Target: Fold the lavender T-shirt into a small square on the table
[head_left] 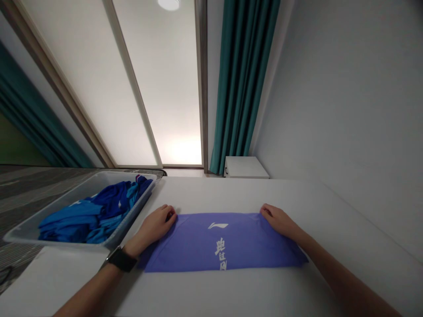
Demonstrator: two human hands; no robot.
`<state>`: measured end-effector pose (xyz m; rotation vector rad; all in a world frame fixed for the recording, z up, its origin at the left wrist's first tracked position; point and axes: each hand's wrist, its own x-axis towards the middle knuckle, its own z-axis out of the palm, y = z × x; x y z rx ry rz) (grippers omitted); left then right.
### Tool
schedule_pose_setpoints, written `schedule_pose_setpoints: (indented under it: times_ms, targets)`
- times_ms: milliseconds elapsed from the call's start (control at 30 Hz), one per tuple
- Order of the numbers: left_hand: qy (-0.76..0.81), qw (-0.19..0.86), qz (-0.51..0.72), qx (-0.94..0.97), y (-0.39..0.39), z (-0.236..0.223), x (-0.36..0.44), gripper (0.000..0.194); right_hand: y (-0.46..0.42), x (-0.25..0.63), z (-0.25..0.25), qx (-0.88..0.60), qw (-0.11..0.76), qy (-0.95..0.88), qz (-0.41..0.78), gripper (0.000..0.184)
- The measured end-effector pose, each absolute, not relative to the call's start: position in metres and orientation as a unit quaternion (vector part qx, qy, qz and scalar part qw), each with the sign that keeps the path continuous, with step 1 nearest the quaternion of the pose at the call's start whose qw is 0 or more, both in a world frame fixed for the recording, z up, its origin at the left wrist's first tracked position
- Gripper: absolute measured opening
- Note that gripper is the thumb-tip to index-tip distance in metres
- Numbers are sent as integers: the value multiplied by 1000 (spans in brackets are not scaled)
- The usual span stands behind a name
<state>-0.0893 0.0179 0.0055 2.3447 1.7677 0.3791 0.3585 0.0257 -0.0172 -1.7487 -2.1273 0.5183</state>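
A purple-blue T-shirt (257, 246) lies folded into a wide flat band on the white table (211, 293), with a white logo and white lettering down its middle. At its far left corner, my left hand (165, 220) pinches the cloth, fingers curled; a dark watch (122, 259) is on that wrist. Closed on the far right corner is my right hand (274, 216). Between the two hands the far edge runs nearly straight. Both fingertips are partly hidden by the curl of the hands.
Left of the table's work area stands a translucent plastic bin (112, 240) holding several crumpled blue garments (76, 218). Beyond the table are a small white cabinet (246, 167), a teal curtain (244, 88) and frosted sliding doors (161, 88). A grey wall (346, 97) borders the right side.
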Motion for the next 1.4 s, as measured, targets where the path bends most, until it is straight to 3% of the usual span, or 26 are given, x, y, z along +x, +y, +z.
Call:
schedule_pose_setpoints:
  times_ms: [167,467,733,1033,1400]
  targets:
    - [576,7,108,810,24,16,-65,24,34,358,-9,-612,129,-765,157,30]
    - [477,67,124,868,36,9,15,26,33,300,14,-559,42,-828,-18,29]
    - [440,63,135,885,38,2,30,24,29,251,17,-507,22,-862,0,28]
    - [450,92,119,880,44,3,18,26,39,254,12,-534,-4,-844,45,29]
    - [420,127,110,892,42,10,-2,27,37,268,15,-503,24,-858,99,32]
